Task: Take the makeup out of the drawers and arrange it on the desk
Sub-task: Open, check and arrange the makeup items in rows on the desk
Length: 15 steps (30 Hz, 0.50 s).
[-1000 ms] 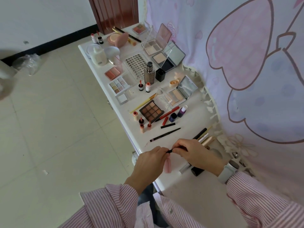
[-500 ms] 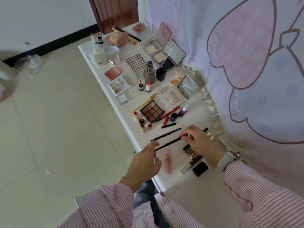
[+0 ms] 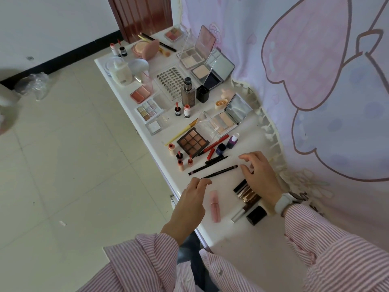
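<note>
Black pencil (image 3: 219, 172) lies on the desk (image 3: 227, 228) between both hands; left hand (image 3: 192, 202) loosely curled, right hand (image 3: 260, 175) spread, both empty. Labels too small to read.

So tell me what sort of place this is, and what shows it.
Most likely a room in a home, set up as a makeup corner. A white desk stands on a tiled floor against a pink cartoon curtain, and it is covered with makeup such as a brown palette and open compacts.

Two hands (image 3: 192, 199) (image 3: 261, 175) – three black pencils (image 3: 220, 171) (image 3: 207, 166) (image 3: 216, 160), one pink tube (image 3: 215, 205), one brown nine-pan palette (image 3: 192, 142).
</note>
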Motion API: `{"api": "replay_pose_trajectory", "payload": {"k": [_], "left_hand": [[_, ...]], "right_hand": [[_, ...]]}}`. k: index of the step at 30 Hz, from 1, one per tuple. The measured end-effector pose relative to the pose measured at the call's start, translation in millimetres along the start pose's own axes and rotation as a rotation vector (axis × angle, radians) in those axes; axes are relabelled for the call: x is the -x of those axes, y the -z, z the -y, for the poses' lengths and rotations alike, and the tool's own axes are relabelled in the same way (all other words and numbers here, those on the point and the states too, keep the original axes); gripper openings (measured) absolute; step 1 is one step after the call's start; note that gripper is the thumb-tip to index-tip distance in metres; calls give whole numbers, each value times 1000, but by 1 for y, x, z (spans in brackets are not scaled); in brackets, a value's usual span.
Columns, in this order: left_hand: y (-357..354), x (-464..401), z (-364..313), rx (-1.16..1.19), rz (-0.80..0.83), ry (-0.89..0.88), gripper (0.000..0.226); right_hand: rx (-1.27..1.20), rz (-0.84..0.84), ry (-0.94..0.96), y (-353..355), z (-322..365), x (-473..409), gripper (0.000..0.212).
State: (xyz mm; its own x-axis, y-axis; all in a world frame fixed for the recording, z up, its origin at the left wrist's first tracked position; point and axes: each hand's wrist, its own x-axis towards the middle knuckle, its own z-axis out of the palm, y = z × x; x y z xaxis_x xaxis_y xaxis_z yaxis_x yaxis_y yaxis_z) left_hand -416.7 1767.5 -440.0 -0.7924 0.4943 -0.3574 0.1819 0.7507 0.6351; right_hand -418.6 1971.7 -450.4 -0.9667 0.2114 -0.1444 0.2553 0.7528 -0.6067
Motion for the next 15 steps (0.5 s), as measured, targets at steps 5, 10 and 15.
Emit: {"api": "replay_pose_trajectory", "payload": {"k": [5,10,15], "left_hand": [[-3,-27,-19,-52,-19,-57,62],[-11,-51,-32,-135,-48,-141,52],[-17,-45,-25,-172,-223,-228,35]], "right_hand": [[95,-26,21,11,-12,16,23],[284,-5,87,16,-19,15,20],[444,68,117,19,-16,4,28]]}}
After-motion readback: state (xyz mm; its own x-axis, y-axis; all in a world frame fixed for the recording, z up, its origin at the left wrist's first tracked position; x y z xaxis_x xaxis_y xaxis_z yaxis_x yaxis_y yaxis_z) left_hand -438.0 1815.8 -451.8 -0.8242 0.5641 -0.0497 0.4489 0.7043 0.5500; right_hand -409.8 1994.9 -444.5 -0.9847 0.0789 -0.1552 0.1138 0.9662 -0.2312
